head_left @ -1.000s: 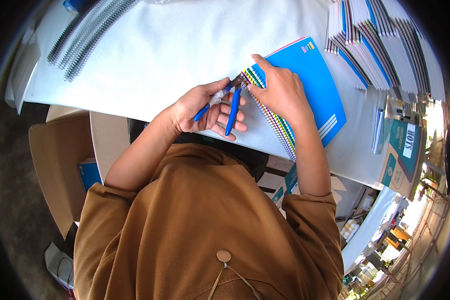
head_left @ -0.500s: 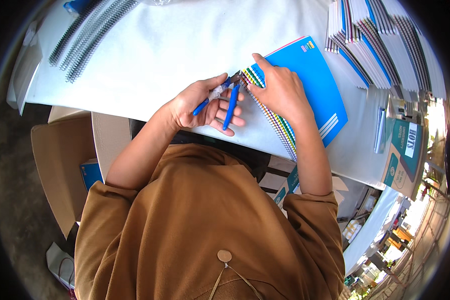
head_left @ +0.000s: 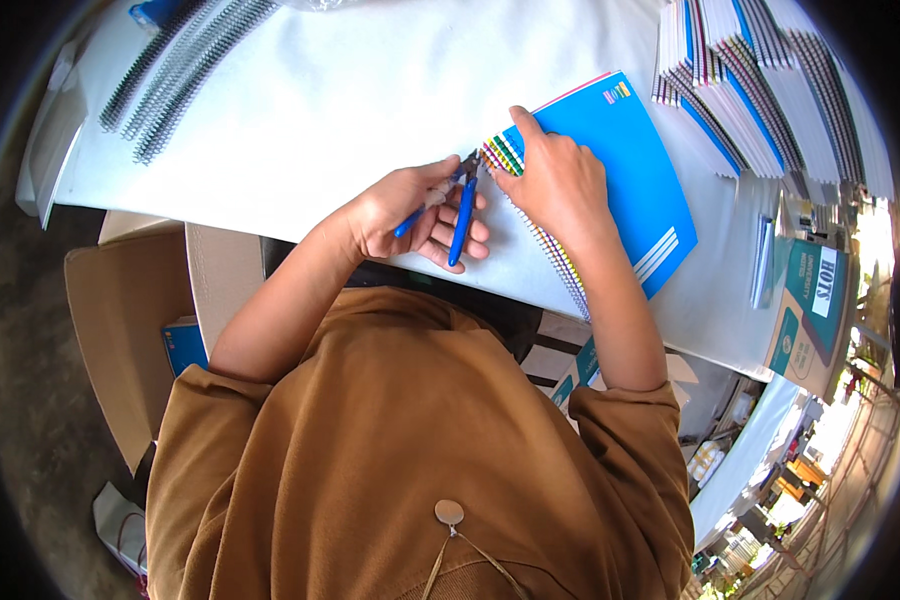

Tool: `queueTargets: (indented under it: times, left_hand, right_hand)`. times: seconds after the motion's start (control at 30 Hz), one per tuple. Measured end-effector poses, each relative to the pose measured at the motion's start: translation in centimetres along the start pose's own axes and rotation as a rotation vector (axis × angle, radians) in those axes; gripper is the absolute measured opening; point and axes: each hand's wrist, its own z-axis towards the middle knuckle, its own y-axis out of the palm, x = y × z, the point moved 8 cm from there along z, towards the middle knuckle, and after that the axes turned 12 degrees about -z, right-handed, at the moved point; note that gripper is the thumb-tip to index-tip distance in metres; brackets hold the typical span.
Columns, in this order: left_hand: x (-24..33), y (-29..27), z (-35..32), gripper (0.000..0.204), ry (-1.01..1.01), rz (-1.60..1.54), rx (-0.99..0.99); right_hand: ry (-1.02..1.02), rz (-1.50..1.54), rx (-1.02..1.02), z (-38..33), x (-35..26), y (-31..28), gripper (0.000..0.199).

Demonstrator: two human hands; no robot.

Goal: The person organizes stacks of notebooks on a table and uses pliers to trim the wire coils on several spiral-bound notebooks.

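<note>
My left hand (head_left: pixel 402 212) holds a pair of blue-handled cutting pliers (head_left: pixel 462 222), one handle under the thumb and the other by the loosely curled fingers. A whitish wrap shows on the handle near the thumb. The dark jaws point at the far end of a coil (head_left: pixel 545 240) along the left edge of a blue spiral notebook (head_left: pixel 642 165). My right hand (head_left: pixel 566 180) presses on that notebook, thumb beside the coil and index finger stretched towards the top edge. More coloured edges show beneath the cover, perhaps other notebooks. Whether the jaws touch the wire cannot be told.
Several loose dark coils (head_left: pixel 195 75) lie at the far left of the white-covered table (head_left: pixel 360 90). Stacks of spiral notebooks (head_left: pixel 750 90) stand at the far right. A printed carton (head_left: pixel 808 310) is beside the table's right end; an open cardboard box (head_left: pixel 130 320) sits below left.
My left hand has turned the pliers slightly, and their handles have shifted a little downward. My right hand and the notebook have barely moved.
</note>
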Motion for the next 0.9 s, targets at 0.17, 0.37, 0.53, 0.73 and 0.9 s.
queueTargets:
  times: [0.17, 0.37, 0.53, 0.73, 0.9]
  left_hand:
    - [1.7, -2.8, 0.5, 0.052, 0.057, 0.095, -0.024]
    - [1.1, -0.5, -0.8, 0.056, -0.066, 0.137, -0.051]
    - [-0.1, -0.9, 0.7, 0.057, -0.124, -0.116, -0.261]
    - [0.1, 0.2, -0.3, 0.057, -0.093, -0.014, -0.105]
    - [1.3, -2.0, 0.5, 0.057, -0.009, 0.112, -0.058]
  right_hand:
    - [-0.022, 0.028, -0.001, 0.1, -0.2, 0.2, 0.055]
    - [-0.021, 0.032, 0.006, 0.0, 0.1, 0.3, 0.055]
    - [-0.037, 0.033, 0.012, 0.1, -0.4, -0.3, 0.056]
    - [-0.022, 0.026, 0.014, 0.0, 0.0, 0.0, 0.053]
    - [-0.045, 0.019, 0.028, 0.0, -0.3, -0.3, 0.051]
